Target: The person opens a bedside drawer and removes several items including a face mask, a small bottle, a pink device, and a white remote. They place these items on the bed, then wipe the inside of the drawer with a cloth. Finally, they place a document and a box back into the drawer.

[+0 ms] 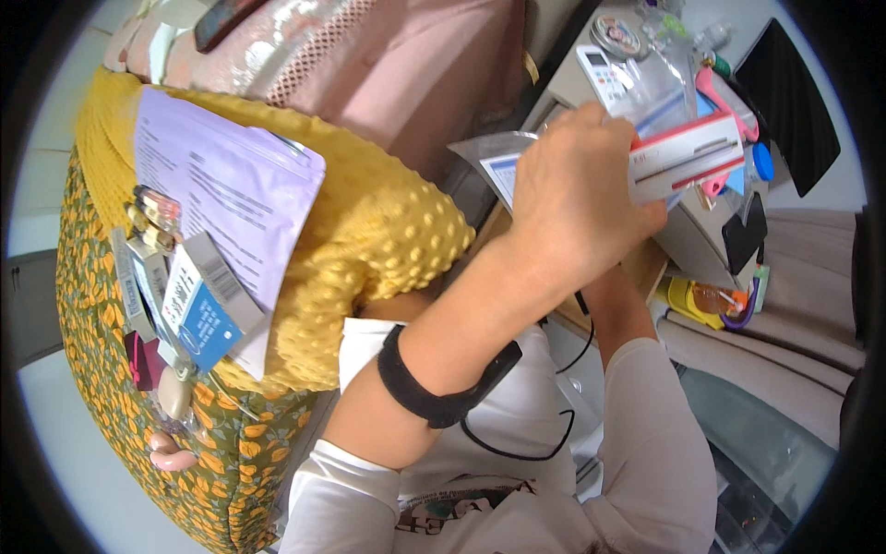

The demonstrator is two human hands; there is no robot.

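Observation:
My left hand (581,189), with a black band on its forearm, reaches across to the upper right. Its fingers are closed around a slim white and red box (688,157). A clear plastic pouch (494,162) with a printed sheet inside shows beside this hand; whether the hand grips it too cannot be told. My right forearm (623,309) comes up from the lower right and passes behind my left hand, over a drawer (651,263) that stands out from the cabinet. The right hand itself is hidden there.
A lilac pouch (231,175) and a blue and white box (212,305) lie on the yellow blanket (369,203) at left, among other small items. The cabinet top holds a white remote (602,76), a round tin (616,37) and plastic bags. A black phone (744,242) rests near its edge.

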